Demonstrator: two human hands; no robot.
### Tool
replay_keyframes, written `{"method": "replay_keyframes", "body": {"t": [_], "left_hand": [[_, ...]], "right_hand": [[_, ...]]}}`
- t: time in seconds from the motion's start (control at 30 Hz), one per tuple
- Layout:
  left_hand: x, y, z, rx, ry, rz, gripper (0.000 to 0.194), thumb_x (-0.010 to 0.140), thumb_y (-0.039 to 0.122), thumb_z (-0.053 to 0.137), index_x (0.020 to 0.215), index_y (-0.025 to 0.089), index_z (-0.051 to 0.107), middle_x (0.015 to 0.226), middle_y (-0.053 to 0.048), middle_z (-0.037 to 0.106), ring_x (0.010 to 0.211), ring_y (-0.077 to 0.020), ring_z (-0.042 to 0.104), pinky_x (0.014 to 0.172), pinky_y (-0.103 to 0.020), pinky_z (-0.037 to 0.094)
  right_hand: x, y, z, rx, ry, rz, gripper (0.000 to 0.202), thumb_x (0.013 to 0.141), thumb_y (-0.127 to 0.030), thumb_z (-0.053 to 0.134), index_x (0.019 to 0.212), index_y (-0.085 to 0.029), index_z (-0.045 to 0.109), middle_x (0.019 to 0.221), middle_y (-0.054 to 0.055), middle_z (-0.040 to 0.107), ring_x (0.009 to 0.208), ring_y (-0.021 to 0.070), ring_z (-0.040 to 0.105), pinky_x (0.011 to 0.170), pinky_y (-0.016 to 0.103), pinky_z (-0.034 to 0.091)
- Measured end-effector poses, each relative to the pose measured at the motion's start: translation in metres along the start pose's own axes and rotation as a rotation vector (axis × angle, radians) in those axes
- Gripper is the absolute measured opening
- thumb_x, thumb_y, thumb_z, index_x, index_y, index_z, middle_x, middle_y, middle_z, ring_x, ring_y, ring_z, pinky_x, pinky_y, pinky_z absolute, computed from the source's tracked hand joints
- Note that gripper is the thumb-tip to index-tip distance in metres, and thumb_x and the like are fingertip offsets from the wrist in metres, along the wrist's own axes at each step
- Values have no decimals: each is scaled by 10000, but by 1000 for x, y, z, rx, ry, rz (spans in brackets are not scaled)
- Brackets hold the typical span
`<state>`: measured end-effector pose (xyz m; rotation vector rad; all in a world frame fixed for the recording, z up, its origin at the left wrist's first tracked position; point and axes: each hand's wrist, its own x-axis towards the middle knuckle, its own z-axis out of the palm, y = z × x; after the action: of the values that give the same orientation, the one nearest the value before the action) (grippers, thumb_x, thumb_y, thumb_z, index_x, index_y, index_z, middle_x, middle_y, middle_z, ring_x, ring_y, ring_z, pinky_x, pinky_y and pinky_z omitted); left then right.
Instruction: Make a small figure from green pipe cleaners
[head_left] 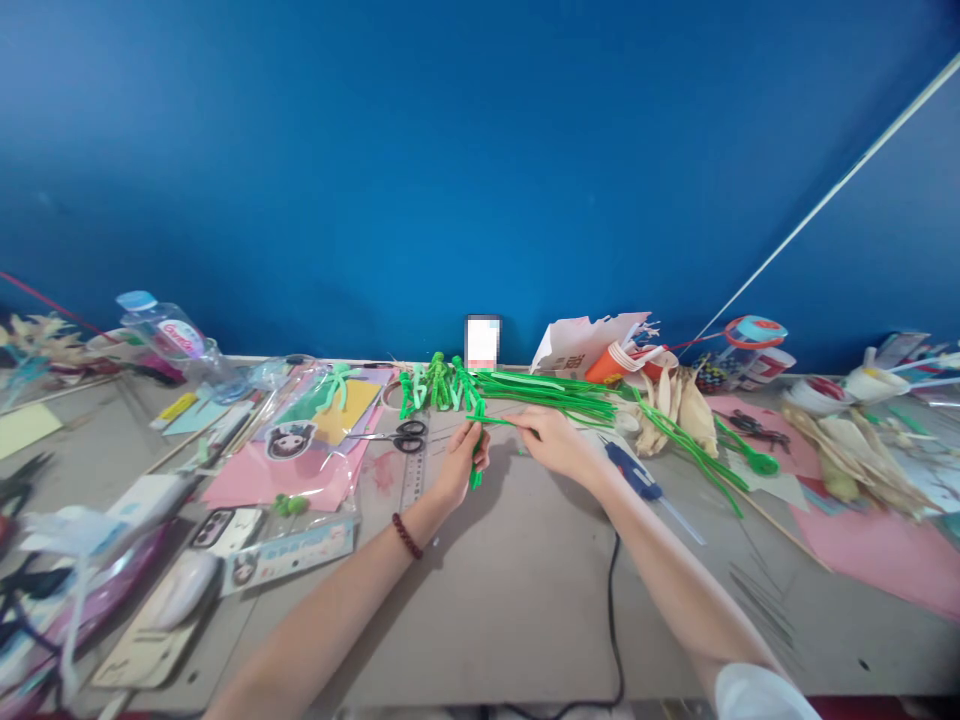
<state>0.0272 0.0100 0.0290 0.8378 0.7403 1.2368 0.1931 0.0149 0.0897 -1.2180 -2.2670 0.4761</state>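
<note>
One green fuzzy piece is right of the scissors, its stem gripped in your left hand, its side strand pinched by your right hand's fingers. Steady the stem while shaping the strand.

Broad blue wall, pale diagonal strip at right, grey tabletop below
</note>
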Motion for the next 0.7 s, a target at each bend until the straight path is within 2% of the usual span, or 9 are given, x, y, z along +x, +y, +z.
{"method": "replay_keyframes", "body": {"t": [0.17,0.27,0.43,0.6,0.7], "left_hand": [[0,0,1,75,19,42,450,755,574,557,618,174,404,536,64,357,404,-38,272,374,-169,247],[0,0,1,78,19,41,480,776,606,500,601,168,412,545,51,373,408,-38,265,373,-176,236],[0,1,0,73,55,31,442,769,580,530,637,169,436,572,48,405,406,-37,270,372,-176,234],[0,4,1,69,88,7,410,747,552,566,653,174,440,554,51,415,399,-38,281,370,-172,220],[0,4,2,70,100,-1,389,764,526,550,637,177,438,532,53,404,390,-42,284,373,-179,220]], "right_hand": [[0,0,2,4,32,11,471,792,-42,382,1128,-241,647,972,52,688,894,176,623,810,294,480],[0,0,3,-7,30,12,478,787,-42,381,1135,-240,643,988,56,685,904,181,620,810,297,480],[0,-4,4,-69,-11,30,474,788,-58,386,1151,-235,634,946,57,679,848,175,613,768,286,480],[-2,-5,4,-122,-32,60,458,801,-82,399,1156,-260,627,1003,49,662,882,178,600,763,282,469],[-2,-5,5,-122,-36,74,371,839,-172,439,1125,-288,644,935,36,668,830,177,607,737,279,466]]}}
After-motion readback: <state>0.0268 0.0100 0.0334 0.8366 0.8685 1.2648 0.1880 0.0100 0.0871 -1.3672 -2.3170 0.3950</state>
